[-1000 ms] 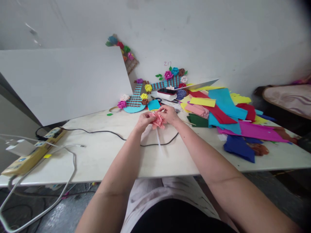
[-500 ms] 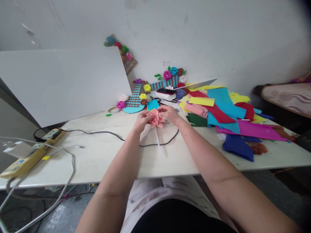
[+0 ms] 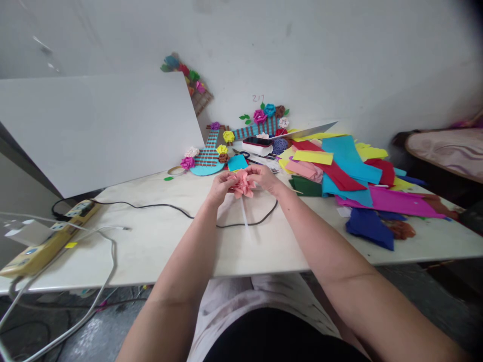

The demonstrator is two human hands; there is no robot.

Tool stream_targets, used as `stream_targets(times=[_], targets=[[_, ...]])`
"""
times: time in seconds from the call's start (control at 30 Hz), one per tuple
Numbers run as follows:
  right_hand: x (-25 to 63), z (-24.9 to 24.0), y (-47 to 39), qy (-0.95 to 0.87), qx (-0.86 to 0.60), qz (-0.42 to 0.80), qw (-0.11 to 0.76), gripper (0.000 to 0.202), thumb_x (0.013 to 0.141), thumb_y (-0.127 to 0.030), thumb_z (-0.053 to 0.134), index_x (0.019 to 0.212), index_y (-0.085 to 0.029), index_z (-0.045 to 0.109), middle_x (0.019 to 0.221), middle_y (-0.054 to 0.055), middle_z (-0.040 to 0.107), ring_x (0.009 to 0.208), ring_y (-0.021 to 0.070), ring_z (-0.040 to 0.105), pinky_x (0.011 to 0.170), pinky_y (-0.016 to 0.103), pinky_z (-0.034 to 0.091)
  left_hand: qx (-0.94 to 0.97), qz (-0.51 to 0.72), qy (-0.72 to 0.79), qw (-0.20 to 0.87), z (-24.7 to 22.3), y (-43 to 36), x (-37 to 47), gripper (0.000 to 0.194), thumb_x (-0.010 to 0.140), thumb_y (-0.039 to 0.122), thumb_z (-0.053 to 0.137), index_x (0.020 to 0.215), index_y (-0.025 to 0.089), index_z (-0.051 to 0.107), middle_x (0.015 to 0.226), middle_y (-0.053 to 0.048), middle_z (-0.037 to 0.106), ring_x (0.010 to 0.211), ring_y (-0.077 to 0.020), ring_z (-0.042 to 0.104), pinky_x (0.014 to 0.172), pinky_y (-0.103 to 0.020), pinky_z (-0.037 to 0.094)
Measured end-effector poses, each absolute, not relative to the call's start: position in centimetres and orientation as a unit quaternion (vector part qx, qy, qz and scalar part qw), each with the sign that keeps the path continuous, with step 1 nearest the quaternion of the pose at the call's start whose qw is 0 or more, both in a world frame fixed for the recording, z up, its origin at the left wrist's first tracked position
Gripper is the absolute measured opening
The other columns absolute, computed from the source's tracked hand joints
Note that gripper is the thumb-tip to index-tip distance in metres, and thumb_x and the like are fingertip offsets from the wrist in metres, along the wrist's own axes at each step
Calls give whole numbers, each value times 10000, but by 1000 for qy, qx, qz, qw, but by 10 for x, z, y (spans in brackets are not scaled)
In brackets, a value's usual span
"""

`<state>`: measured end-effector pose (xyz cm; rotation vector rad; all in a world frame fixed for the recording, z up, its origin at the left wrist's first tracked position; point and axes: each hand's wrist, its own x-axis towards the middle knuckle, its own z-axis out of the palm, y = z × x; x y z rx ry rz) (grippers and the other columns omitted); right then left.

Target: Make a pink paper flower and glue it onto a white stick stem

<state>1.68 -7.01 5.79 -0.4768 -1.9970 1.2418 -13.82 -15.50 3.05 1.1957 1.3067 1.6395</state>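
A pink paper flower [image 3: 243, 185] is held up between my two hands above the table. A thin white stick [image 3: 244, 212] points down from it towards me. My left hand [image 3: 222, 187] pinches the flower's left side with thumb and fingers. On the right side, my right hand [image 3: 263, 178] grips the petals with its fingertips. Beneath the hands a black cable [image 3: 241, 224] curves over the table [image 3: 162, 256].
Coloured paper sheets [image 3: 343, 166] lie piled at the right. Behind the hands are a phone [image 3: 257, 142] on a white box and flower-decorated blue panels [image 3: 207, 156]. A yellow power strip [image 3: 49, 239] with cables sits left, before a large white board [image 3: 101, 130].
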Motion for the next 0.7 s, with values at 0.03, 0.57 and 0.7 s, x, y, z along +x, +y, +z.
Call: stream_targets(times=[0.03,0.57,0.7], targets=[[17,57,-70,-775,-184,486,360,225,577,-227,522,748,-147,644,652,-18,617,629,127,525,642,255,406,463,634,505,357,30,-155,-139,369,551,411,736,763,151,580,635,2,604,541,-136,583,498,-254,481],[16,55,-69,-766,-202,488,367,214,546,-231,529,715,-148,632,648,-22,610,610,120,509,614,248,397,466,630,502,367,30,-155,-138,369,559,402,740,771,153,569,635,2,615,536,-139,596,500,-252,482],[15,54,-68,-771,-200,484,362,190,554,-244,521,684,-151,623,601,-30,580,596,121,497,609,248,392,477,626,497,365,31,-156,-136,355,560,385,738,771,151,575,631,4,617,540,-145,606,511,-261,494]])
